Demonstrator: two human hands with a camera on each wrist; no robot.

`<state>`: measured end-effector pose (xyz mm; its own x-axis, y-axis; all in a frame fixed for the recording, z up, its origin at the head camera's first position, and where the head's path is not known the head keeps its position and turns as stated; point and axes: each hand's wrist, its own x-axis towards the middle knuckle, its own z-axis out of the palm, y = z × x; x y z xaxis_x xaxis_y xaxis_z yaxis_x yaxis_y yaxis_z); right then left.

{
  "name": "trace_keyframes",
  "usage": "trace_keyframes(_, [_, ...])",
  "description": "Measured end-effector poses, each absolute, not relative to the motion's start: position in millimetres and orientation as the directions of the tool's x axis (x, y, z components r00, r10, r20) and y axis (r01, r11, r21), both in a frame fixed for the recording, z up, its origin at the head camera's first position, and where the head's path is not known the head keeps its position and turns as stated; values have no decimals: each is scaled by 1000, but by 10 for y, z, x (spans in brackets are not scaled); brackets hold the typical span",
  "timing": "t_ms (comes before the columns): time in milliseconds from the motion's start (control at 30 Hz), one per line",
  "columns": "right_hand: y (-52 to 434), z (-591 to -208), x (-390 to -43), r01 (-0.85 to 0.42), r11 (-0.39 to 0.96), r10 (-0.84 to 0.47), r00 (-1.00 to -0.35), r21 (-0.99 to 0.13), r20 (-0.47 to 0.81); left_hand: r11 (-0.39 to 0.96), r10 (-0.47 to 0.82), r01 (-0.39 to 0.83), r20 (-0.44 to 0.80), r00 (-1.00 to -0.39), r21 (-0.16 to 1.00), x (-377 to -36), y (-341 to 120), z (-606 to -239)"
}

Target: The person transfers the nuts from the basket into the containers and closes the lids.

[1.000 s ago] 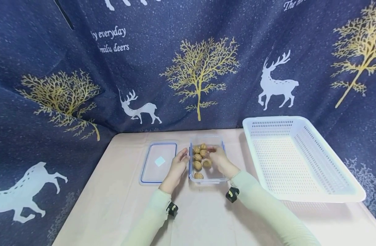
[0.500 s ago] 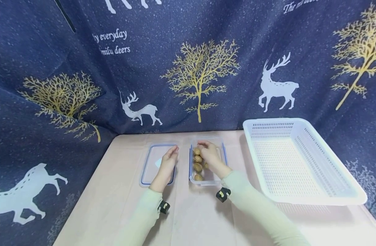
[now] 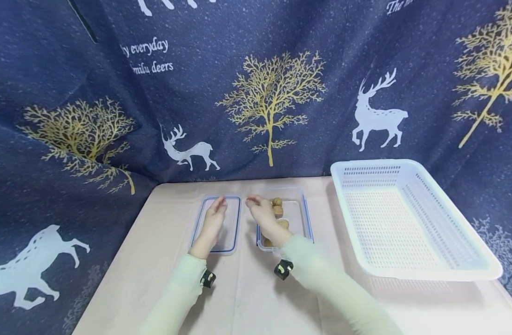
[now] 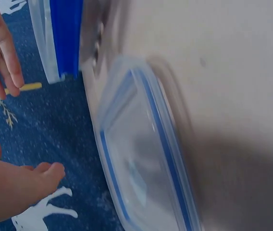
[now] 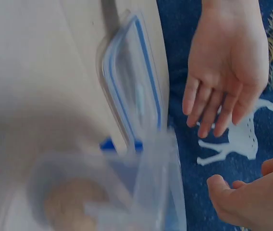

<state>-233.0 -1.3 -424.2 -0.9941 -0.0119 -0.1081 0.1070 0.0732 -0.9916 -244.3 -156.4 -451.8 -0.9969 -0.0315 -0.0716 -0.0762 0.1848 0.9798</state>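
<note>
My left hand (image 3: 212,222) hovers over the clear lid (image 3: 230,237) with its blue seal, fingers extended and palm turned inward. In the right wrist view this left hand (image 5: 228,67) shows a bare palm with loose, straight fingers. My right hand (image 3: 263,215) passes over the left side of the clear plastic container (image 3: 307,222), its fingertips beyond the container's left rim. Relaxed fingers and nothing held show on the right hand (image 5: 252,199) from its own wrist. Several walnuts (image 3: 278,211) lie in the container; the right hand and forearm hide others.
To the right stands a large white perforated basket (image 3: 453,272). The pale cloth-covered table (image 3: 256,298) meets a dark blue curtain (image 3: 247,139) printed with deer and trees at its back edge.
Both hands have moved left: the left from beside the container to over the lid, the right from inside the container's right half to its left rim. Container, lid and basket stay put.
</note>
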Motion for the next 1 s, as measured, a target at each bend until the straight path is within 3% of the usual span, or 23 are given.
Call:
trace_keyframes(267, [-370, -4380, -2248, 189, 39, -143, -971, -981, -192, 360, -118, -147, -111, -987, 921, -2527, -1899, -4555])
trace_keyframes(500, [-545, -4600, -2182, 279, 66, -117, -951, -958, -285, 478, -185, -218, -145, -972, 851, -2552, -2140, -4665])
trace_keyframes(800, [-546, -4758, -2217, 341, 18, -73, -937, -940, -342, 421, -174, -360, -316, -933, 832, -2522, -2255, -4737])
trace_keyframes(1000, [-512, -4761, -2223, 354, -1, -104, -930, -935, -352, 382, -155, -367, -333, -930, 848, -2522, -2233, -4789])
